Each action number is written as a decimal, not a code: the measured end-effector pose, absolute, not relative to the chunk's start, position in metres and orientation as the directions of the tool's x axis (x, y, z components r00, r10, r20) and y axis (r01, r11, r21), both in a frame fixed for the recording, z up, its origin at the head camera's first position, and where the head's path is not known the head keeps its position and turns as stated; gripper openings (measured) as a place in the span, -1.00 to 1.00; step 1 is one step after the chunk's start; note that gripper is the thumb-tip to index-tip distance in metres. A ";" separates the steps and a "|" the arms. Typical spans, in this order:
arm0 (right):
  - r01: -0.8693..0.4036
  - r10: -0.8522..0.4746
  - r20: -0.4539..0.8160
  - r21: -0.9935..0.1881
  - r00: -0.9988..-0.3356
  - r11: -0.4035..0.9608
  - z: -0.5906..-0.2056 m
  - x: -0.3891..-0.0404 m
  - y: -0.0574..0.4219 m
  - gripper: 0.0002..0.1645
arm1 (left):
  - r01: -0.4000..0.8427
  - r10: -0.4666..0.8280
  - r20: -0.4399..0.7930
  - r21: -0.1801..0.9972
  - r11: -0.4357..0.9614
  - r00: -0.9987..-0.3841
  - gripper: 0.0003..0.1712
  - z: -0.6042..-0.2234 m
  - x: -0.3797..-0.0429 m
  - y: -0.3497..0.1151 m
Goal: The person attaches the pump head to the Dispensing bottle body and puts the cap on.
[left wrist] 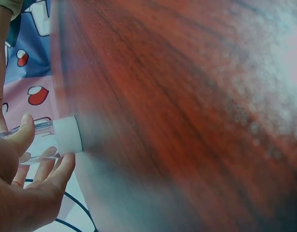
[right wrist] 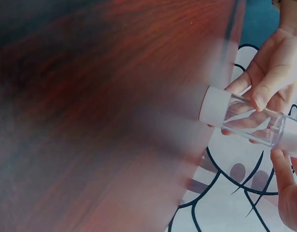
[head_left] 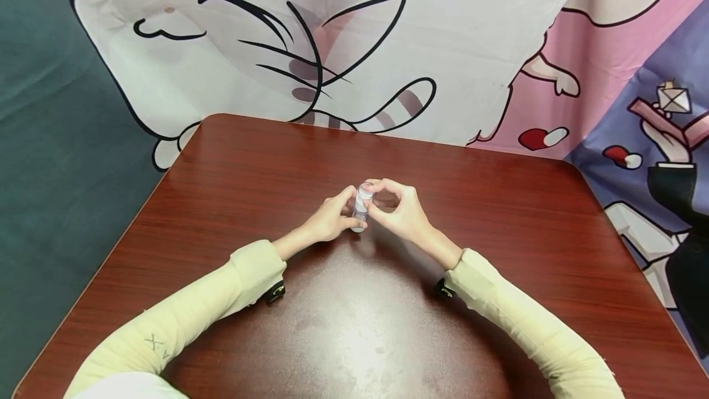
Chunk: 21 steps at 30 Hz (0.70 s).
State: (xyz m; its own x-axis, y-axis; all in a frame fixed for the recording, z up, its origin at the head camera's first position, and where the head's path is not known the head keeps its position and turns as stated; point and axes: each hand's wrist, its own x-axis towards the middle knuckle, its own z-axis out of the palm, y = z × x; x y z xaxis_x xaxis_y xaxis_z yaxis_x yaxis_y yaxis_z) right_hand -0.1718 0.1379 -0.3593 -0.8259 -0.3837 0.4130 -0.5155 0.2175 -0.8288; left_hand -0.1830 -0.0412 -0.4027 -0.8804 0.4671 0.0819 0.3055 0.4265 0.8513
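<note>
A small clear cylindrical bottle [head_left: 361, 204] stands nearly upright between both hands over the middle of the table. Its lower end is a white cap-like base [right wrist: 216, 107], close to the wood. Around the clear body, thumb on one side and fingers on the other, my left hand [head_left: 330, 217] grips it. My right hand [head_left: 407, 209] pinches the upper end between thumb and fingers, at a white part [right wrist: 291, 137] with a clear rim above. In the left wrist view the upper end is hidden behind the left hand [left wrist: 30, 186].
A brown wood-grain table [head_left: 266, 159] with a glossy glare patch near its front edge lies under the arms. Behind it hangs a cloth backdrop [head_left: 460, 48] with a cartoon cat. Dark wrist devices [head_left: 274, 292] sit under the pale sleeves.
</note>
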 end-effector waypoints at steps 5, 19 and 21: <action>-0.489 -0.391 0.384 -0.844 -0.837 0.218 -0.355 -0.170 0.138 -0.76 | 0.306 0.474 0.086 0.859 0.410 -0.876 -0.56 -0.402 -0.182 -0.042; -0.546 -0.400 0.439 -0.811 -0.804 0.209 -0.355 -0.167 0.137 -0.77 | 0.321 0.482 0.092 0.850 0.417 -0.871 -0.57 -0.402 -0.183 -0.042; -0.542 -0.402 0.433 -0.812 -0.807 0.214 -0.355 -0.167 0.137 -0.77 | 0.320 0.481 0.090 0.849 0.421 -0.872 -0.57 -0.402 -0.183 -0.042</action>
State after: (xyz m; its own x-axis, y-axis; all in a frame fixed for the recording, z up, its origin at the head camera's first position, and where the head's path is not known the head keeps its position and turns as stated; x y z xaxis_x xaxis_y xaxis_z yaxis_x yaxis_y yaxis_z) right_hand -0.1668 0.1370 -0.3554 -0.8069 -0.4016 0.4331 -0.5425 0.2137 -0.8124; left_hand -0.1828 -0.0419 -0.4020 -0.8723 0.4806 0.0904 0.3198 0.4207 0.8489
